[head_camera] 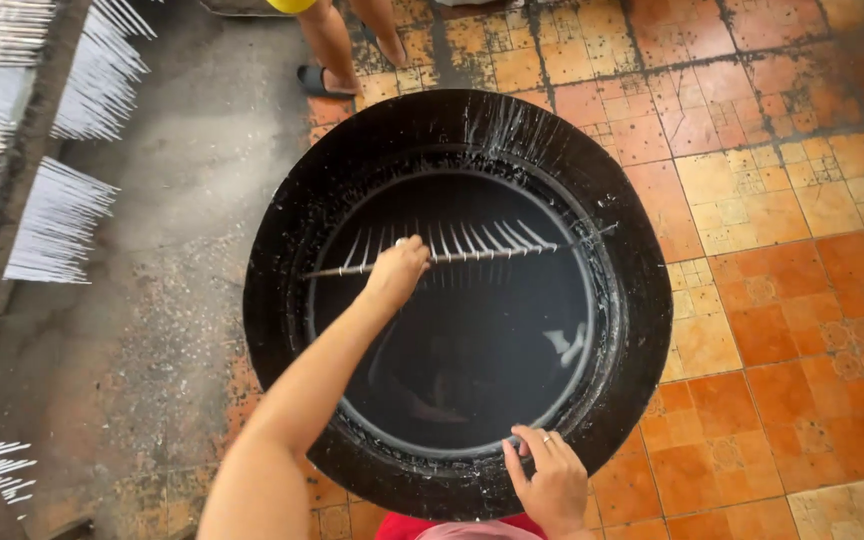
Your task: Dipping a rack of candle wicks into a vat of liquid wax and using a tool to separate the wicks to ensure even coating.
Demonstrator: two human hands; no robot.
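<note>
Rack of thin white sticks (pixel 452 252), strung comb-like along a slim rod, lies across the far half of a big round black vat (pixel 282 300) of dark, glossy liquid, its tines slanting up and to the right just above the surface. At far left, fans of similar pale sticks (pixel 62 215) lie on racks beside a grey concrete strip. The person's left hand (pixel 397 268) is closed around the rod near its middle, arm stretched out over the vat. To dip well, it looks wise to keep the rod level so every stick meets the liquid at the same depth, and to lift slowly so drips fall back inside. The right hand (pixel 549 480), fingers spread and holding nothing, rests on the vat's near rim, steadying the body. A second person's sandalled feet (pixel 337 65) stand beyond the vat; worn orange and yellow floor tiles (pixel 802 250) stretch to the right.
</note>
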